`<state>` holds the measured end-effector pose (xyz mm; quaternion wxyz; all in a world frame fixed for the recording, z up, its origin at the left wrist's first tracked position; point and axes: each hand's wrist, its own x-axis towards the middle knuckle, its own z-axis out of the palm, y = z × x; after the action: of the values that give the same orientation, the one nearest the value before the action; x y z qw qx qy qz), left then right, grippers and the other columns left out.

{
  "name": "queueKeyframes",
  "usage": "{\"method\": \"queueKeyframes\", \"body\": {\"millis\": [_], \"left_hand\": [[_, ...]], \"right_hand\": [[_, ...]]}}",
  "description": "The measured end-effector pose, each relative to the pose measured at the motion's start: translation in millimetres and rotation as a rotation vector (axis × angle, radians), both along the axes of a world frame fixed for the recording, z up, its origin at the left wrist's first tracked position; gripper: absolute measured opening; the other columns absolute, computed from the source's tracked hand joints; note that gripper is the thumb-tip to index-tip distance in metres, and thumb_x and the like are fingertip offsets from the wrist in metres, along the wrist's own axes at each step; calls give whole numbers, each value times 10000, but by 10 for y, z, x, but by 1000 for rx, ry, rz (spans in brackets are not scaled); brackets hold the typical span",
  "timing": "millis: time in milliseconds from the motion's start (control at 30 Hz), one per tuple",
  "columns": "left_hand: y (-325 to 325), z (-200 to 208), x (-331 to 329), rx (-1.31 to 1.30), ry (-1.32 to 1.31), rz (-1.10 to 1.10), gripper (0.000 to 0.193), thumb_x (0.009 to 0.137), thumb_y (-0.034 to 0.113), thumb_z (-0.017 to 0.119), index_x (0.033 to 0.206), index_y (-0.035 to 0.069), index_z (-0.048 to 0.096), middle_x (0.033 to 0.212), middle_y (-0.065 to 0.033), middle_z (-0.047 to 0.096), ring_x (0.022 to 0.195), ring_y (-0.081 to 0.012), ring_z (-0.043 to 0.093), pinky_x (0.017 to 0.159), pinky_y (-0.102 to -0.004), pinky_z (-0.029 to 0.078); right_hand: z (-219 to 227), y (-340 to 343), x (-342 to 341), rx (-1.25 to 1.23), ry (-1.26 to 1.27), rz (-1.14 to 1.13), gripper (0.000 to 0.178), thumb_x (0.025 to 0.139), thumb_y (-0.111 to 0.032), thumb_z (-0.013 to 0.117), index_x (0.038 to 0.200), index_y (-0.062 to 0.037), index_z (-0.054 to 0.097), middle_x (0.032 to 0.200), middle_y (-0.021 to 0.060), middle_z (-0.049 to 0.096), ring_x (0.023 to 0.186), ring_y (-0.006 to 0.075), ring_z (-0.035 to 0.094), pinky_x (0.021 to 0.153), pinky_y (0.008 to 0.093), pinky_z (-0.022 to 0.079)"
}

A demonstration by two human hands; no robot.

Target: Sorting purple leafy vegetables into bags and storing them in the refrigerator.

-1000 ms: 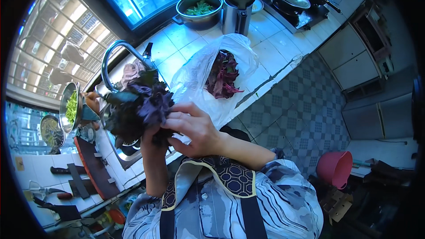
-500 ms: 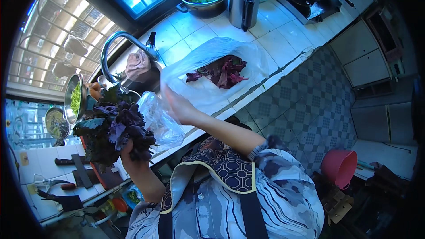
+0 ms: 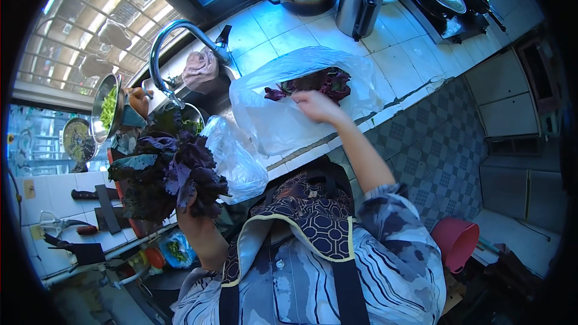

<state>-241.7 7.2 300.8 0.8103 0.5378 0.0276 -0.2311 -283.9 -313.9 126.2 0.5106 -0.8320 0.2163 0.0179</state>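
My left hand (image 3: 191,207) is closed round the stems of a large bunch of dark purple leafy greens (image 3: 171,159), held up in front of the sink. A white, thin plastic bag (image 3: 259,126) lies open on the tiled counter, with more purple leaves (image 3: 331,84) inside. My right hand (image 3: 318,107) is at the mouth of this bag, fingers curled in at the near edge of the leaves; what is between the fingertips, if anything, is hidden. A second crumpled clear plastic bag (image 3: 235,165) hangs at the counter edge beside the bunch.
Behind the bunch are a curved faucet (image 3: 158,54), a sink with a pinkish cloth (image 3: 200,72) and a metal bowl (image 3: 102,108) of green pieces. Along the back stand a pot (image 3: 307,3) of greens, a steel kettle (image 3: 356,15) and a stove (image 3: 448,18). Knives (image 3: 90,194) lie at left.
My right hand has moved right, from beside the crumpled clear bag to the purple leaves in the white bag. My left hand still holds the bunch. The view has shifted slightly.
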Motion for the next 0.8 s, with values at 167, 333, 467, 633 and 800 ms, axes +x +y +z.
{"method": "queueKeyframes", "body": {"millis": [167,333,467,633,800], "left_hand": [[-197,181,-106,46,-14,32,449,822,119,546,1245,-4,459,1107,-148,595,1023,-296,584,1014,-572,363],[-95,-39,18,-52,-8,50,465,812,118,552,1249,-7,456,1125,-153,592,1048,-291,579,1023,-590,343],[154,-336,389,-327,-34,-174,464,811,122,553,1245,-15,459,1122,-159,592,1045,-286,581,1005,-583,364],[312,-473,304,-337,-45,-117,459,813,128,550,1239,-21,462,1113,-161,593,1033,-286,586,990,-574,379],[187,-386,299,-362,-45,-89,455,816,134,548,1233,-26,465,1104,-162,594,1021,-285,590,975,-564,395]], "right_hand": [[54,-801,40,-365,-291,-224,435,731,15,417,1130,-40,580,1070,256,591,1013,407,555,888,419,450],[248,-1112,95,-269,-39,-11,452,732,62,409,1122,-45,610,1106,198,620,1044,345,579,943,351,430],[177,-1029,176,-543,-3,-87,387,722,46,513,1009,-139,694,1245,125,533,1189,326,470,948,458,405],[153,-885,142,-1061,148,51,235,749,-102,621,939,-195,724,1264,67,483,1206,294,401,880,553,394],[487,-834,-25,-906,-193,-89,91,757,-188,664,827,-173,719,954,46,640,990,263,541,789,423,452]]}}
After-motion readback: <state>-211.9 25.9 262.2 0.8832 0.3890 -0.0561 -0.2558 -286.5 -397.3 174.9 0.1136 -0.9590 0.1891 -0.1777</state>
